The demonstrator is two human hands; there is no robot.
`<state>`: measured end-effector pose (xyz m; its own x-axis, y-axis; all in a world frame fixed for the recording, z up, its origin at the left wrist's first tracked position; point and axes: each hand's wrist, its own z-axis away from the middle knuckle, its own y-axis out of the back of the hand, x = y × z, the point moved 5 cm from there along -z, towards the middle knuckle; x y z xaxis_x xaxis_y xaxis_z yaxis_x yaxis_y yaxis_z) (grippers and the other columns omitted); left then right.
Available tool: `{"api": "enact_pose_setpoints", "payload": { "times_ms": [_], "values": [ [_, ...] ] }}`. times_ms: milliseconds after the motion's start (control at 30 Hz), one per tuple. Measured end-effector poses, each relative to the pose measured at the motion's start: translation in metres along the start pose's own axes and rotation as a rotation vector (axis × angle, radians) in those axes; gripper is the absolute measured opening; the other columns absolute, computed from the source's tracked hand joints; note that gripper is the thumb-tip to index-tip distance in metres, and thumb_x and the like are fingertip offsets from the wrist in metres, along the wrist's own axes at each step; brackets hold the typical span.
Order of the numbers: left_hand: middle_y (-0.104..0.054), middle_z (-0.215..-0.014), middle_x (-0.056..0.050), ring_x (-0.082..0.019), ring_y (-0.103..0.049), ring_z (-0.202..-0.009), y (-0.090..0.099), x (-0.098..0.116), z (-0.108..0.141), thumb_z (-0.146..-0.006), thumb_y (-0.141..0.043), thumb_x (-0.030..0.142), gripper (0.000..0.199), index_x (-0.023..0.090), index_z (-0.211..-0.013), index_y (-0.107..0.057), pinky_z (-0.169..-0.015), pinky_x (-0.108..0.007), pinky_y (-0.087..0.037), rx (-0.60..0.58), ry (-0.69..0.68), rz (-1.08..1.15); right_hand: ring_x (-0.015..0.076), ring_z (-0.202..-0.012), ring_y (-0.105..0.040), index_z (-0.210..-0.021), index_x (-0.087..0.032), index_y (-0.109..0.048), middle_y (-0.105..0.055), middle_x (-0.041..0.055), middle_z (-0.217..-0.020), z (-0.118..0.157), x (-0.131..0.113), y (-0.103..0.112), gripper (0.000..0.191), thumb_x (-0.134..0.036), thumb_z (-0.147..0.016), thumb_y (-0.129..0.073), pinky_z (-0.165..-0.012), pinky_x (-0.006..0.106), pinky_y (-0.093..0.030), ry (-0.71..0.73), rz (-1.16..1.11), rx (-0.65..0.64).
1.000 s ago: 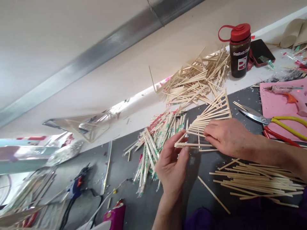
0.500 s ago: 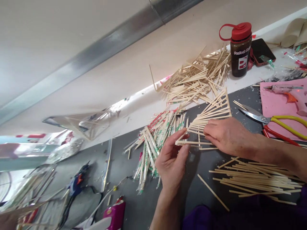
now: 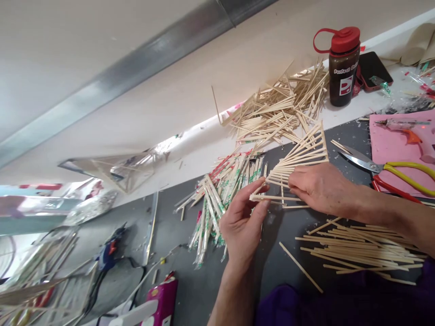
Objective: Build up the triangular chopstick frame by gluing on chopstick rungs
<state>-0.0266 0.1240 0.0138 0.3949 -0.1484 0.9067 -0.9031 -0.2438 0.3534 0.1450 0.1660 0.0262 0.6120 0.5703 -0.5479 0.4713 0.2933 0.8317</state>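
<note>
A fan-shaped structure of thin wooden sticks [image 3: 304, 151] is held just above the dark tabletop. My left hand [image 3: 243, 217] pinches its near left corner, thumb and fingers closed on the stick ends. Over its near side, my right hand [image 3: 316, 185] has its fingers closed on a stick; the fingertips are partly hidden by the hand's back. Right beneath my right forearm lies a pile of loose sticks [image 3: 356, 249], and a single stick [image 3: 301, 267] rests apart from it. Paper-wrapped chopsticks [image 3: 212, 199] lie beyond my left hand.
A heap of bare sticks [image 3: 282, 108] stands against the wall, beside a red-lidded bottle [image 3: 344, 68] and a phone [image 3: 374, 71]. Scissors [image 3: 370, 165] and a glue gun [image 3: 408, 131] lie at right, partly on a pink sheet [image 3: 384, 145]. A blue glue gun [image 3: 109, 253] is at left.
Both hands keep their hold on the stick structure, with barely any movement. The view has shifted slightly.
</note>
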Motion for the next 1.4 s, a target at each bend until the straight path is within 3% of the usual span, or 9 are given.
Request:
{"api": "enact_pose_setpoints", "payload": {
  "times_ms": [300,933,1400],
  "values": [
    [-0.071,-0.106,-0.006,-0.020,-0.068,-0.094,0.0013,-0.0058,-0.0006,-0.078,-0.071,0.025,0.034,0.025,-0.112,-0.069,-0.076,-0.028,-0.055,-0.028,0.000,0.037,0.0139,-0.071,-0.051,-0.081,-0.013,-0.062,-0.065,0.0068,-0.083,0.0000,-0.0010,0.0004,0.021,-0.017,-0.092,-0.045,-0.058,0.027,-0.027,0.018,-0.013,0.023],
    [-0.068,-0.108,-0.006,-0.018,-0.066,-0.091,0.0000,0.0006,-0.0064,-0.079,-0.070,0.027,0.029,0.024,-0.107,-0.068,-0.073,-0.028,-0.054,-0.072,-0.112,-0.014,0.0135,-0.070,-0.050,-0.084,-0.013,-0.063,-0.065,0.0059,-0.084,0.0022,-0.0023,0.0012,0.019,-0.017,-0.092,-0.047,-0.057,0.028,-0.023,0.051,0.037,0.029],
    [-0.068,-0.107,-0.006,-0.017,-0.067,-0.088,-0.0017,-0.0007,-0.0079,-0.077,-0.072,0.025,0.031,0.026,-0.107,-0.069,-0.069,-0.025,-0.054,-0.076,-0.105,0.065,0.0131,-0.069,-0.049,-0.081,-0.014,-0.062,-0.064,0.0046,-0.079,0.0011,0.0024,0.0042,0.022,-0.022,-0.093,-0.046,-0.058,0.028,-0.023,0.035,0.014,0.033]
  ]
}}
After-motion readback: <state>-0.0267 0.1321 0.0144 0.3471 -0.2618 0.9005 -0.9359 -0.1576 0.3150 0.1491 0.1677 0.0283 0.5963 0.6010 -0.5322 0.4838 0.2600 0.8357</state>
